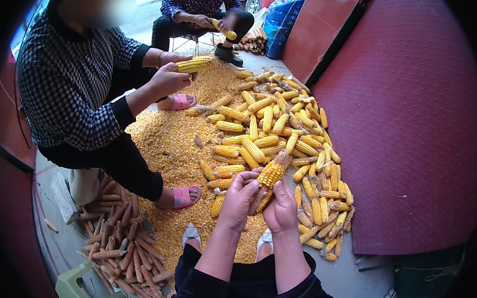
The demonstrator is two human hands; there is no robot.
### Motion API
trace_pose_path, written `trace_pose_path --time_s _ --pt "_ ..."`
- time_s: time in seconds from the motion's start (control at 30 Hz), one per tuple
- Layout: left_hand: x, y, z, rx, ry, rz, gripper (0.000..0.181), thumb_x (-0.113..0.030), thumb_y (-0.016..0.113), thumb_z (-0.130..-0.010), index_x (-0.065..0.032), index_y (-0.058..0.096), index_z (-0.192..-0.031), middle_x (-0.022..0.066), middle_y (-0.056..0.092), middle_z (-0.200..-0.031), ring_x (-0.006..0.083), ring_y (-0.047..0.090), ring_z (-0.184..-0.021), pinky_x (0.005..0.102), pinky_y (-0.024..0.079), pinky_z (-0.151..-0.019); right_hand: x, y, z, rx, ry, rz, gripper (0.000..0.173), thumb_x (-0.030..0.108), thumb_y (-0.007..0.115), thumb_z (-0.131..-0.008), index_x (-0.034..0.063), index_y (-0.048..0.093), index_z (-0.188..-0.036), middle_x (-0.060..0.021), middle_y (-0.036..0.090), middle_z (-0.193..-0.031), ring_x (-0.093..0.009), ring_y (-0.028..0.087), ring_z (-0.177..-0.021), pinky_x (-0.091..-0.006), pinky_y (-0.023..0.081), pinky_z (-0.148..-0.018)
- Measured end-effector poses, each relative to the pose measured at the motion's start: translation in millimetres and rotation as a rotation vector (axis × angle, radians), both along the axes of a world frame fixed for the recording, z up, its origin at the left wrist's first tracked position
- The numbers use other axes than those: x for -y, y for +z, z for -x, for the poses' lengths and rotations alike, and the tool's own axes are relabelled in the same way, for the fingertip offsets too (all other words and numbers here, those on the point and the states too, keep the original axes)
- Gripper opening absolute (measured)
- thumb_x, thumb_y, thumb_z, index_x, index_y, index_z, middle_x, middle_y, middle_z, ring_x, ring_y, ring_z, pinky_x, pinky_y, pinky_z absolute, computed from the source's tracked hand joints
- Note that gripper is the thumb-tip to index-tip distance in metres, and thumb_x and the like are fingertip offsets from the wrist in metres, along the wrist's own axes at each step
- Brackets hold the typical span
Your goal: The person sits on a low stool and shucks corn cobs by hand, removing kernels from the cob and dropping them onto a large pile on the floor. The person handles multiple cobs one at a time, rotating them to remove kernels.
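Note:
Between my two hands is a partly shelled corn cob (pixel 271 175), tilted with its brown, husky end pointing away from me. Yellow kernels still cover its upper part, while bare reddish cob shows lower down. My left hand (pixel 239 197) grips it from the left, thumb along its side. On the other side, my right hand (pixel 280 208) holds it with the thumb raised against the kernels. Beyond my hands lies a heap of unshelled corn ears (pixel 264 126). Loose corn kernels (pixel 174 145) spread over the floor to the left and under my feet.
At left sits a person (pixel 68 83) in a checked top, holding an ear; another person (pixel 201 5) farther back holds one too. Bare cobs (pixel 124 240) are piled lower left beside a green plastic stool (pixel 79 282). A red metal panel (pixel 401 129) borders the right.

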State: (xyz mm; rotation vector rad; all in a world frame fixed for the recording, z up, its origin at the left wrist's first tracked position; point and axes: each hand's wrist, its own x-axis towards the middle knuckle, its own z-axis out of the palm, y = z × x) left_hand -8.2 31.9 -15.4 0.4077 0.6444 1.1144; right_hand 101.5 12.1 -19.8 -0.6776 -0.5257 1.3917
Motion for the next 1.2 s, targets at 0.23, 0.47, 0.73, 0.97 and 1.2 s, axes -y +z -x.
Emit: trace_pose_path --time_s 0.23,0.47,0.73,0.97,1.2 --pt "5 7 3 -0.084 -0.032 -0.03 0.026 -0.005 0.061 -0.094 -0.0011 0.052 -0.118 0.0097 0.053 -0.137 0.0159 0.057 -0.113 0.0311 0.048 -0.1 2 0 0 0.046 -0.008 0.017 0.043 0.026 0.05 -0.103 -0.0022 0.045 -0.136 -0.018 0.056 -0.132 -0.03 0.053 -0.124 -0.0432 0.04 -0.111" --pt "6 0 0 -0.03 0.02 -0.005 0.018 -0.009 0.061 -0.096 -0.0023 0.053 -0.111 0.0105 0.052 -0.138 0.0156 0.056 -0.113 0.0303 0.047 -0.1 6 0 5 0.029 0.001 0.016 0.042 0.022 0.05 -0.103 -0.0012 0.044 -0.138 -0.0167 0.056 -0.132 -0.028 0.053 -0.124 -0.0414 0.039 -0.111" --pt "3 0 3 -0.053 0.02 0.003 0.021 -0.008 0.063 -0.093 -0.0017 0.051 -0.109 0.0122 0.051 -0.137 0.0165 0.055 -0.111 0.0299 0.049 -0.094 1 0 5 0.038 0.036 -0.006 0.042 0.02 0.052 -0.103 0.0006 0.042 -0.139 -0.0139 0.057 -0.13 -0.023 0.054 -0.122 -0.0373 0.039 -0.11" --pt "3 2 3 -0.062 0.024 0.028 0.02 -0.008 0.062 -0.093 -0.0009 0.05 -0.107 0.0146 0.05 -0.136 0.0148 0.058 -0.103 0.0273 0.052 -0.084 3 -1 6 0.029 0.043 0.005 0.041 0.021 0.051 -0.103 0.0007 0.043 -0.138 -0.0138 0.056 -0.131 -0.025 0.052 -0.124 -0.0385 0.037 -0.111" --pt "1 2 0 -0.05 0.051 0.032 0.021 -0.008 0.061 -0.093 -0.0014 0.05 -0.109 0.0139 0.049 -0.137 0.0155 0.057 -0.108 0.0281 0.051 -0.089 3 4 6 0.047 0.059 0.024 0.045 0.021 0.053 -0.103 0.0023 0.04 -0.141 -0.0112 0.055 -0.131 -0.022 0.052 -0.123 -0.0361 0.037 -0.11"
